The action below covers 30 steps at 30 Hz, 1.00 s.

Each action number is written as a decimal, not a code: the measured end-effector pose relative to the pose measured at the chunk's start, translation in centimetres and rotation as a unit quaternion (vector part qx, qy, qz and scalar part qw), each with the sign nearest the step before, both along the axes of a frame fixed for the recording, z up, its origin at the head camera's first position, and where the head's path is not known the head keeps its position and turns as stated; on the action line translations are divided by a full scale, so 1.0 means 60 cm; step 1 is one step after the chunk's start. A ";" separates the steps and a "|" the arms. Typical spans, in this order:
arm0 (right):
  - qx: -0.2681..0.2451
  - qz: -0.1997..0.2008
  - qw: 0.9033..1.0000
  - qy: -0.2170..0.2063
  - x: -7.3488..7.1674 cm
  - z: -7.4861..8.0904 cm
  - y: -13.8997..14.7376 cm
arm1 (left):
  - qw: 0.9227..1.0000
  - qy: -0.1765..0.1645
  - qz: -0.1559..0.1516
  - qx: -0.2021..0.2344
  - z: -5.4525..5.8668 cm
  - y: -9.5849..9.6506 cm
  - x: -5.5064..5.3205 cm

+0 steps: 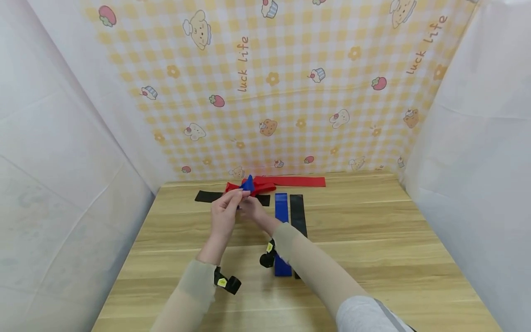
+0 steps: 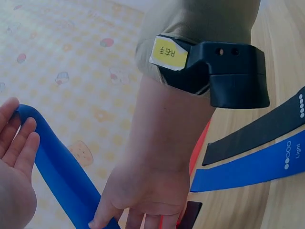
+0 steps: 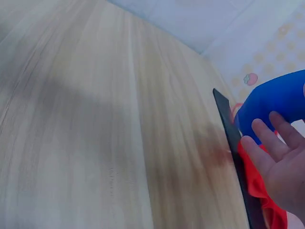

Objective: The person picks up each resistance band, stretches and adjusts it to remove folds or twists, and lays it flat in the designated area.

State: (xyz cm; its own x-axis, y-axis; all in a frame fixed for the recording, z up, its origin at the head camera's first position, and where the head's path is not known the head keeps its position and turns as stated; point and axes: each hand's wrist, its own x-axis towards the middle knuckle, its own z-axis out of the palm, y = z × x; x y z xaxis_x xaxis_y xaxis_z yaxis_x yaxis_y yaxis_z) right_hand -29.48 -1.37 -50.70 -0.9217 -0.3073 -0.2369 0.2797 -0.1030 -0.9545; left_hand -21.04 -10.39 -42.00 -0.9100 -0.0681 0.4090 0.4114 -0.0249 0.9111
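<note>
A blue resistance band (image 1: 249, 183) is held up above the far part of the table. My left hand (image 1: 224, 208) pinches it at one end, with fingers wrapped at its edge in the left wrist view. My right hand (image 1: 254, 210) grips another part beside it; the thumb lies on the blue band (image 2: 66, 176) in the left wrist view. The right wrist view shows fingers (image 3: 269, 143) against the band, which bends in a curve. Behind and below the hands lie a crumpled red band (image 1: 265, 188) and a black band (image 1: 209, 197).
A flat red strip (image 1: 296, 181) lies along the table's back edge. Right of the hands, a blue band (image 1: 281, 207) and a black band (image 1: 297, 214) lie lengthwise, partly under the right forearm. Patterned cloth (image 1: 269, 101) stands behind the wooden table (image 1: 373, 258), with white sheets at both sides.
</note>
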 end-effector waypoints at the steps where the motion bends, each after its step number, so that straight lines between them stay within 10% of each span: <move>1: 0.006 -0.005 1.000 0.006 -0.001 0.004 0.000 | 1.000 0.007 0.001 -0.003 0.003 0.001 0.001; 7: -0.017 -0.019 0.999 0.041 -0.005 0.027 0.009 | 0.999 0.042 0.005 -0.007 0.017 0.005 0.008; 12: 0.068 -0.006 0.993 0.094 -0.011 0.036 0.037 | 0.999 0.039 0.001 0.012 0.027 0.005 0.014; 30: 0.169 -0.040 0.975 0.142 0.025 0.005 0.200 | 0.998 0.020 0.025 0.058 0.038 -0.028 0.025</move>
State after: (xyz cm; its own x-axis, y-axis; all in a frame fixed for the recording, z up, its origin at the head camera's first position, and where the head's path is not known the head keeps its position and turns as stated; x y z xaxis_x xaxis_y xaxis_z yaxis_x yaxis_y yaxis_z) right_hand -28.00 10.61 -50.38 -0.9826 -0.1802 -0.0445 0.0039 0.2201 -0.9755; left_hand -19.57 -12.04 -39.70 -0.8873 -0.1613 0.4321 0.4511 -0.1080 0.8859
